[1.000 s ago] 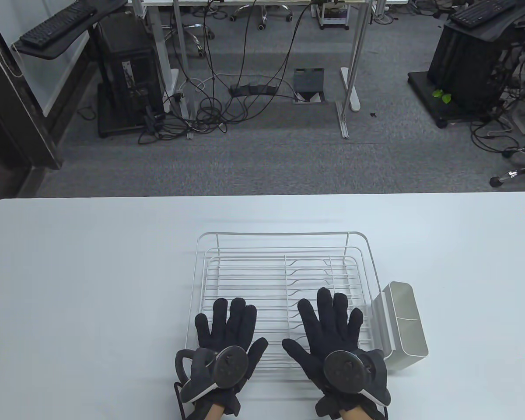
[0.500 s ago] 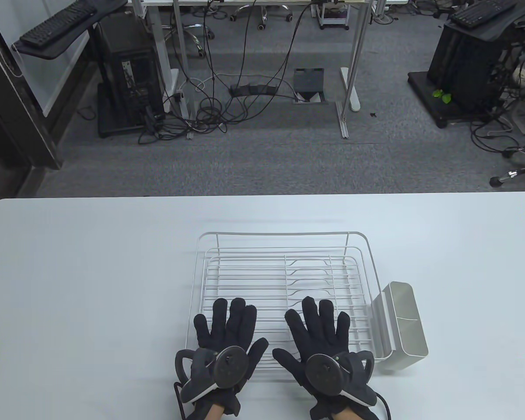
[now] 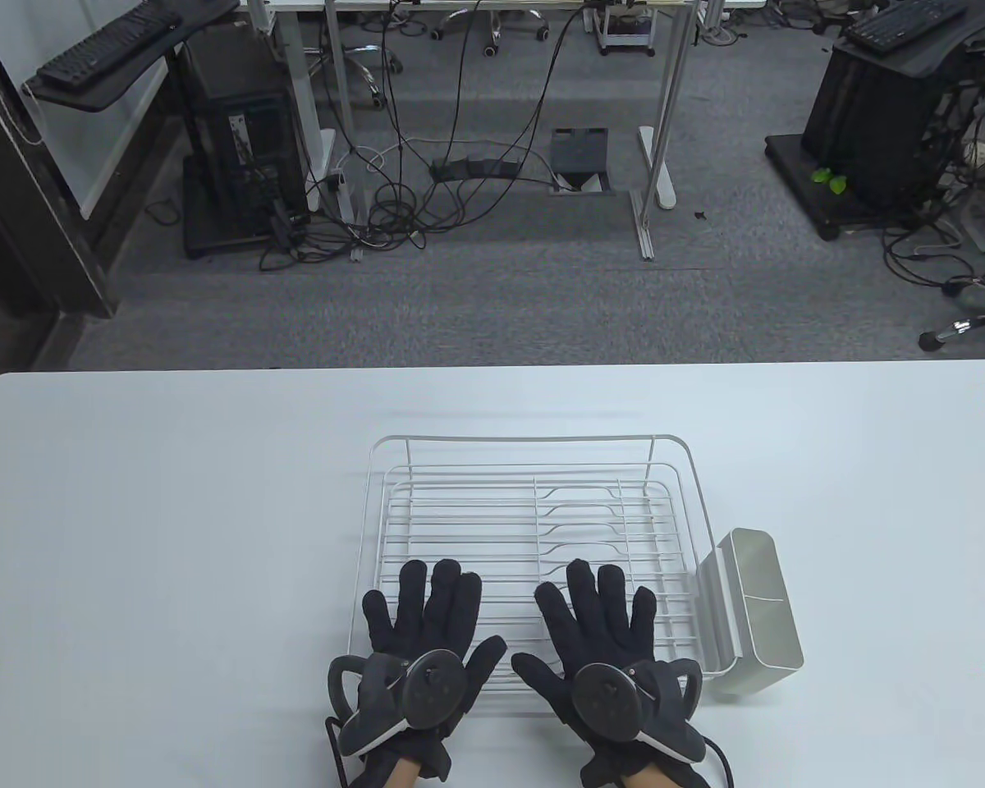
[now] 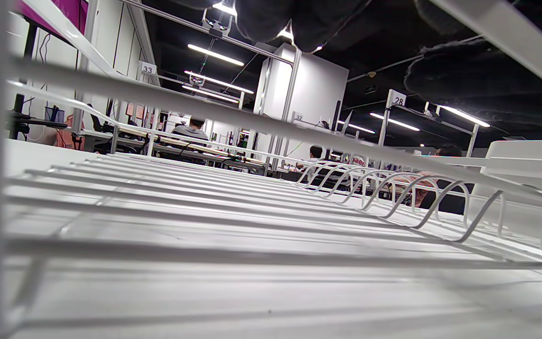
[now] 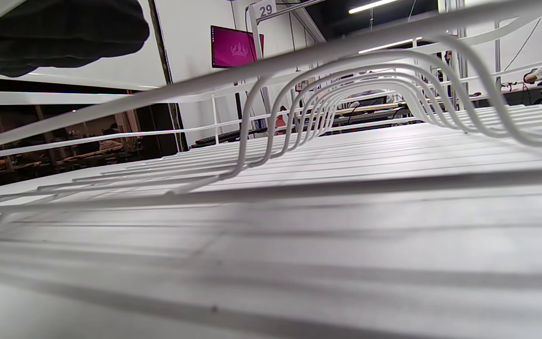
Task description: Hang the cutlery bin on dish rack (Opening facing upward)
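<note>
1. The right hand (image 3: 607,648) has been drawn back toward the worktop's (image 3: 172,509) near edge and shifted left, away from the cutlery bin (image 3: 751,611), over the last second; in the last half second almost nothing has moved.
2. The left hand (image 3: 423,640) has been kept where it was, laid flat over the near part of the dish rack (image 3: 533,525).
3. Both hands are seen with fingers spread and released; nothing is grasped.
4. The cutlery bin is seen at the rack's right side, toward the near right corner, opening upward, apparently hooked over the rim; the hook's seating cannot be confirmed.
5. The task is therefore judged complete or nearly so, with the hands withdrawn.
6. Writing: the numbers "33" (image 4: 145,69) and "28" (image 4: 398,100) are read on signs in the left wrist view, "29" (image 5: 265,9) in the right wrist view.
</note>
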A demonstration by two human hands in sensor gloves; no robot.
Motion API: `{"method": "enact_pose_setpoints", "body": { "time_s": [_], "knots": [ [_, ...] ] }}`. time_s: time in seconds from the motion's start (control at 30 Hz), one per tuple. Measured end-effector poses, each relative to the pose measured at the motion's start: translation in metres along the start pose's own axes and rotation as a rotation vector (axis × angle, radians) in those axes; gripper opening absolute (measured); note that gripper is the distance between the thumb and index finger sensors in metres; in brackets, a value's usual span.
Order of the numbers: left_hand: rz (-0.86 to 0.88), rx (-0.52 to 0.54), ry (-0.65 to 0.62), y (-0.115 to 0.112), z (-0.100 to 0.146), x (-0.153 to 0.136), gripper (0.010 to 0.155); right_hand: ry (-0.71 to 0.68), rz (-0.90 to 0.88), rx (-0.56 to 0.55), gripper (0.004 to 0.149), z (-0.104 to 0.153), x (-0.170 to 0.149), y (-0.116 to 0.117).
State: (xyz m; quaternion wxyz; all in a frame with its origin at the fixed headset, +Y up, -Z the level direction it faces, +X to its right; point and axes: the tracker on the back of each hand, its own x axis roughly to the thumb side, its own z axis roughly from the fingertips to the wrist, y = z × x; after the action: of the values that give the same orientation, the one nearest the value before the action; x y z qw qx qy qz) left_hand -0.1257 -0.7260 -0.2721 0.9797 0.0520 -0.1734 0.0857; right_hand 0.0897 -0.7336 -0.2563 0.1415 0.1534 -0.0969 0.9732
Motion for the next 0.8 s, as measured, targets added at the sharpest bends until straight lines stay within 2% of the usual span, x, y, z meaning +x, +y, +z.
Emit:
{"method": "enact_pose_setpoints", "body": {
  "time_s": [0.53, 0.8],
  "knots": [
    [0.004, -0.004, -0.002, -0.0001, -0.0001, 0.0000, 0.079, 0.026, 0.013, -0.045, 0.078, 0.0014, 0.0013, 0.0003],
    [0.007, -0.005, -0.002, -0.0002, -0.0004, -0.0002, 0.078, 0.022, 0.001, -0.027, 0.077, 0.0005, 0.0011, 0.0003]
  ]
}}
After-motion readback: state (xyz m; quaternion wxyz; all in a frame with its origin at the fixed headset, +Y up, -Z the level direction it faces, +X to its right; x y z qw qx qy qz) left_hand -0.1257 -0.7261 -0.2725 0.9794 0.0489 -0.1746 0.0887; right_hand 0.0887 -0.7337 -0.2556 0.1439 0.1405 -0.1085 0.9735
